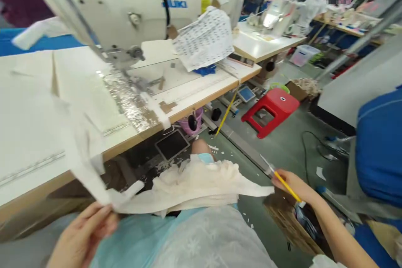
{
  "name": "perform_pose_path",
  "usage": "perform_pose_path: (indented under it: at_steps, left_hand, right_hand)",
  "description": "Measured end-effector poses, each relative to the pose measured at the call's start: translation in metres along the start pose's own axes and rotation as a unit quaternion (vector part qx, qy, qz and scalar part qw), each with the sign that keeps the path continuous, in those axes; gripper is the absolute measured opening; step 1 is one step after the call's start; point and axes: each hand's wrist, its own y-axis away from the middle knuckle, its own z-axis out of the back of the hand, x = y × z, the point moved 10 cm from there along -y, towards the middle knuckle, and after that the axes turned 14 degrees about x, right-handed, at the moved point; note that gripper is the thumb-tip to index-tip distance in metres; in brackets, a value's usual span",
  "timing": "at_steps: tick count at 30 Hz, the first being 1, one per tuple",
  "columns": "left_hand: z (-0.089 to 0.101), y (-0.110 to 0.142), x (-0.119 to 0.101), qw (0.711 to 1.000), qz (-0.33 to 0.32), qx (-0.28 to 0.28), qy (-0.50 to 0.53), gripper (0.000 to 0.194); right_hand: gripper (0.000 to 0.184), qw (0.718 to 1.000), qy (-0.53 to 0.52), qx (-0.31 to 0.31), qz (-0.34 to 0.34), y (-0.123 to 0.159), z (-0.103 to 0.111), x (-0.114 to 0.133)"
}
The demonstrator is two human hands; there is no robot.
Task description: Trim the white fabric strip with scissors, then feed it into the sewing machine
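My left hand (89, 228), fingers closed, pinches a white fabric strip (141, 205) at the lower left. The strip runs across my lap, and another length hangs from the table edge down to the same fingers. A gathered heap of cream-white fabric (201, 180) rests on my lap behind the strip. At the right, my right hand (293, 184) is closed on a slim tool with a yellow handle (287, 186) and a pointed metal tip. The strip's far end reaches that hand's fingertips; I cannot tell whether they grip it.
A white sewing machine (141, 12) stands on the white table (188, 92) ahead, with a printed paper sheet (205, 37) against it. A red stool (273, 106) is on the floor at right. A cardboard box (289, 226) sits below my right hand, beside a blue-covered chair (380, 146).
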Motion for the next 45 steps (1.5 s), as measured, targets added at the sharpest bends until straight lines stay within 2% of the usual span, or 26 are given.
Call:
perform_pose_path:
  at_steps: [2,3,5,6,8,11,13,16,22,25,30,38,45]
  left_hand:
    - [-0.013,-0.003,0.015,0.998,-0.022,0.018,0.064,0.046]
    - [-0.023,-0.003,0.018,0.995,-0.042,0.022,0.091,0.049]
    - [-0.044,0.002,0.019,0.99,-0.079,0.017,0.114,0.054]
    - [-0.054,0.005,0.017,0.989,-0.092,0.016,0.113,0.055]
    - [-0.073,0.011,0.013,0.988,-0.103,0.038,0.105,0.054]
    - [-0.089,0.019,0.011,0.985,-0.098,0.089,0.107,0.051]
    - [-0.09,0.023,0.015,0.983,-0.091,0.104,0.119,0.05]
    - [-0.081,0.028,0.025,0.983,-0.08,0.09,0.141,0.051]
    - [-0.066,0.034,0.029,0.983,-0.081,0.063,0.15,0.05]
    - [-0.064,0.036,0.028,0.979,-0.072,0.08,0.17,0.048]
    - [-0.061,0.035,0.031,0.972,-0.045,0.097,0.208,0.047]
    - [-0.06,0.033,0.034,0.973,-0.043,0.093,0.209,0.049]
    - [-0.059,0.034,0.034,0.972,-0.049,0.079,0.216,0.049]
  right_hand:
    - [0.033,0.996,0.08,-0.028,-0.012,-0.011,-0.012,0.009]
    - [0.032,0.995,0.097,-0.036,0.004,-0.018,-0.02,0.023]
    - [0.032,0.991,0.111,-0.016,0.078,-0.031,-0.044,0.07]
    - [0.034,0.986,0.11,0.017,0.125,-0.036,-0.06,0.099]
    - [0.038,0.964,0.091,0.134,0.212,-0.041,-0.101,0.157]
    - [0.043,0.902,0.104,0.306,0.286,-0.041,-0.156,0.226]
    - [0.045,0.862,0.152,0.361,0.323,-0.043,-0.179,0.259]
    - [0.047,0.814,0.228,0.394,0.362,-0.053,-0.201,0.291]
    - [0.045,0.753,0.317,0.447,0.365,-0.063,-0.23,0.321]
    - [0.044,0.74,0.325,0.454,0.375,-0.064,-0.239,0.332]
    - [0.051,0.735,0.328,0.46,0.374,-0.065,-0.242,0.336]
    - [0.05,0.74,0.434,0.329,0.394,-0.062,-0.232,0.346]
    - [0.046,0.752,0.429,0.285,0.41,-0.06,-0.231,0.346]
